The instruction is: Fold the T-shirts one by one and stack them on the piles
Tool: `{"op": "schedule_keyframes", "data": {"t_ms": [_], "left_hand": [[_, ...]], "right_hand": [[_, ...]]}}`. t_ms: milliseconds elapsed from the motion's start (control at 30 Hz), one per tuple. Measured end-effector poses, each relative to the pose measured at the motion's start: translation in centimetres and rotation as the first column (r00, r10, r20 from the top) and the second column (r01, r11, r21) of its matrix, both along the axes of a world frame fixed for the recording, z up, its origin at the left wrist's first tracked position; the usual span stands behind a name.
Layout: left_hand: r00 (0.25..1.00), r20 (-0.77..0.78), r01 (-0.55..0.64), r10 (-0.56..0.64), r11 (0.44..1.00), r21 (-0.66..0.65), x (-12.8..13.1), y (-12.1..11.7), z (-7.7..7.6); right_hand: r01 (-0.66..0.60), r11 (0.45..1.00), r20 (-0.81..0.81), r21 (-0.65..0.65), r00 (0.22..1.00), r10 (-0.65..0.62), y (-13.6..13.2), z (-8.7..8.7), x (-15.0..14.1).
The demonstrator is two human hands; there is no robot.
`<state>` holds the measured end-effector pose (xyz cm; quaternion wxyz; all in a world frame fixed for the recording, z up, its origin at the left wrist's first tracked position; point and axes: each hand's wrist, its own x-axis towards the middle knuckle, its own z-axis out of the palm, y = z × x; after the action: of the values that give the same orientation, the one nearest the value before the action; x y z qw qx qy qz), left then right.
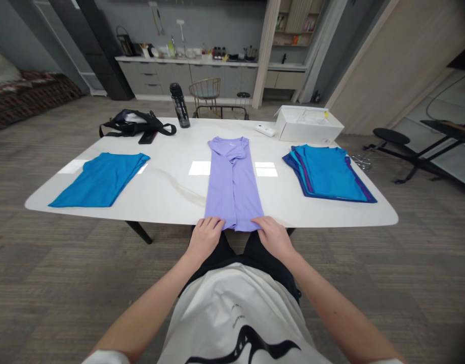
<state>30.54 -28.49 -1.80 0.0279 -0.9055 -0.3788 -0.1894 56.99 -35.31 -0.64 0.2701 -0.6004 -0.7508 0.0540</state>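
Observation:
A lavender shirt (245, 187) lies lengthwise on the white table, its sides folded inward into a narrow strip and its neckline at the far end. Its hem hangs slightly past the near table edge. My left hand (207, 233) pinches the hem at the left corner, and my right hand (272, 233) pinches it at the right corner. To the left lies a blue shirt (103, 179), flat and folded. A stack of folded shirts (331, 174) in blue, purple and navy sits on the right.
On the white table (171, 202) stand a black bottle (179, 106) and a white box (308, 125) at the back. Beside the box lies a small white device (265, 130). A black bag (135, 123) and a phone (147, 137) are at back left. Chairs stand beyond.

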Motion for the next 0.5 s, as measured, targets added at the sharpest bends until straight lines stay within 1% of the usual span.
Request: {"op": "schedule_keyframes", "data": {"t_ms": [33, 100, 167, 233, 300, 367, 433, 500], "left_hand": [[0.999, 0.007, -0.035, 0.035, 0.999, -0.018, 0.1, 0.2, 0.7], [0.996, 0.040, -0.077, 0.081, 0.994, -0.076, 0.4, 1.0, 2.0], [0.989, 0.126, -0.058, 0.082, 0.982, -0.181, 0.7, 2.5, 3.0], [0.964, 0.254, 0.006, 0.083, 0.944, -0.331, 1.0, 4.6, 3.6], [0.920, 0.375, 0.091, 0.113, 0.870, -0.485, 1.4, 7.3, 3.9], [0.874, 0.459, 0.173, 0.160, 0.780, -0.602, 1.9, 10.3, 3.8], [0.844, 0.500, 0.249, 0.196, 0.683, -0.687, 2.5, 13.3, 3.7], [0.836, 0.503, 0.300, 0.220, 0.583, -0.755, 2.9, 15.9, 3.7]], "right_hand": [[0.012, 1.000, -0.097, -0.005, 0.995, -0.013, 0.5, 0.4, 0.1], [0.028, 0.999, -0.287, -0.018, 0.957, -0.032, 1.7, 0.9, 0.3], [0.047, 0.998, -0.427, -0.037, 0.903, -0.058, 3.2, 1.2, 0.6], [0.067, 0.996, -0.515, -0.063, 0.853, -0.090, 4.8, 1.5, 0.9], [0.081, 0.992, -0.566, -0.102, 0.815, -0.124, 6.7, 1.9, 1.2], [0.064, 0.987, -0.611, -0.147, 0.779, -0.141, 8.7, 2.5, 1.7], [-0.015, 0.978, -0.673, -0.207, 0.728, -0.131, 10.8, 3.1, 2.4], [-0.156, 0.948, -0.727, -0.277, 0.679, -0.101, 12.7, 3.6, 3.3]]}}
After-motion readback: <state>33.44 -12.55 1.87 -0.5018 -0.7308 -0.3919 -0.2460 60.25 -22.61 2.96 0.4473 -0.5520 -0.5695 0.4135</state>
